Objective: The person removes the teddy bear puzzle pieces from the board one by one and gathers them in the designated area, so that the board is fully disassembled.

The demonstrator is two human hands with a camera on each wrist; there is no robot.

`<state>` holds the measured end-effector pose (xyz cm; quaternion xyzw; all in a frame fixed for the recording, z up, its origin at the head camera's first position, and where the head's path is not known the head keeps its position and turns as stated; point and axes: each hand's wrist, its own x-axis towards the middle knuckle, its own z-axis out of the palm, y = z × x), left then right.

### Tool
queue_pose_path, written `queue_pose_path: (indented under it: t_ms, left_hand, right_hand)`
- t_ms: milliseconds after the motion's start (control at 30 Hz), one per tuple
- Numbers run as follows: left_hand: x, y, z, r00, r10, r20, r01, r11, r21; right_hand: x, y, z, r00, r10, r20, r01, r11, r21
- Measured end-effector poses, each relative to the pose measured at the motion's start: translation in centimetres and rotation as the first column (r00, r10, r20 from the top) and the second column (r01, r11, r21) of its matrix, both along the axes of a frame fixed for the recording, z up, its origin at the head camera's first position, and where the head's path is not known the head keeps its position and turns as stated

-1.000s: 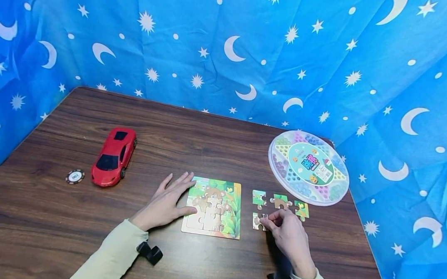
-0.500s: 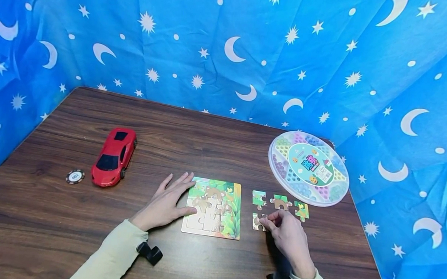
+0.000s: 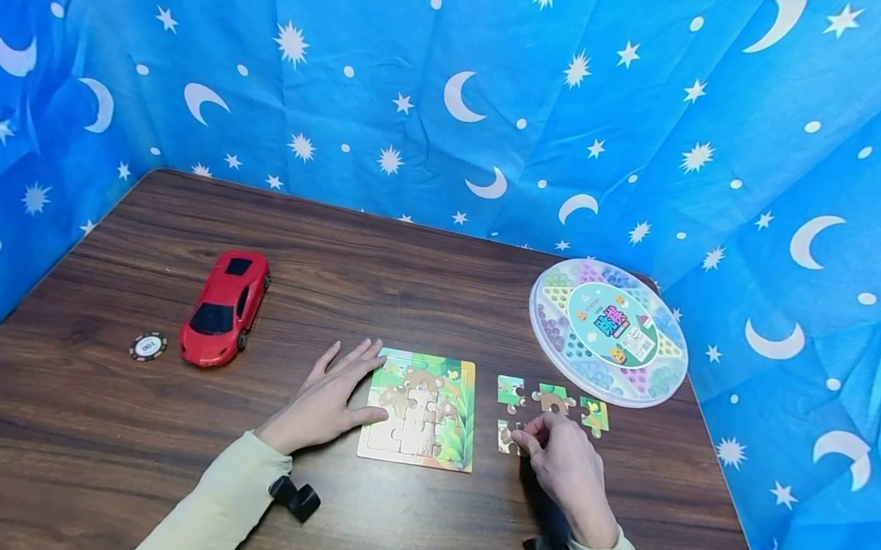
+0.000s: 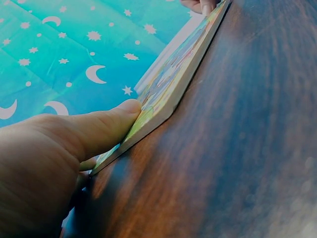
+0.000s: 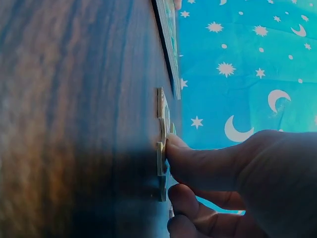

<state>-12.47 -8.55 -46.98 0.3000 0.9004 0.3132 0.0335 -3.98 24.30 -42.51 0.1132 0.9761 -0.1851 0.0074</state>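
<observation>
A square jigsaw puzzle (image 3: 457, 440) with a bear picture lies flat on the table, some of its pieces fitted. My left hand (image 3: 327, 405) rests along its left side, fingers spread and thumb on the board; in the left wrist view the thumb presses near the puzzle's edge (image 4: 171, 101). To the right, my right hand (image 3: 567, 465) pinches a small puzzle piece (image 3: 505, 436) between thumb and fingers, partly covering it. From the right wrist camera, the thumb is on the piece (image 5: 162, 111), low at the table. Several other loose pieces lie just beyond: green-white (image 3: 510, 391), brown bear (image 3: 552, 396) and yellow-green (image 3: 594, 415).
A round Chinese checkers box (image 3: 555, 346) lies at the right, behind the loose pieces. On the left are a red toy car (image 3: 213, 321) and a poker chip (image 3: 148, 346). Blue curtain (image 3: 389, 100) with stars and moons surrounds the table's far sides.
My right hand has shifted very slightly to the left, its fingertips still on the same piece. The left hand and the puzzle stay in place.
</observation>
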Motion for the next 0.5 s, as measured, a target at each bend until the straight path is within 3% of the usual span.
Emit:
queue_pose_path:
  t_ms: [167,367,500]
  left_hand:
    - [0.0,0.0,0.0,1.0,0.001,0.003,-0.001,1.0,0.001]
    - [0.0,0.1,0.0,1.0,0.0,0.009,0.0,1.0,-0.008]
    - [0.0,0.1,0.0,1.0,-0.002,0.006,0.002,1.0,-0.007]
  right_hand:
    - [-0.1,-0.5,0.4,0.998,0.042,-0.036,-0.041,0.999,0.024]
    - [-0.6,-1.6,0.8,0.988,0.095,-0.118,-0.098,0.995,-0.017]
    - [-1.3,-3.1,1.1,0.973,0.175,-0.151,-0.186,0.981,-0.059]
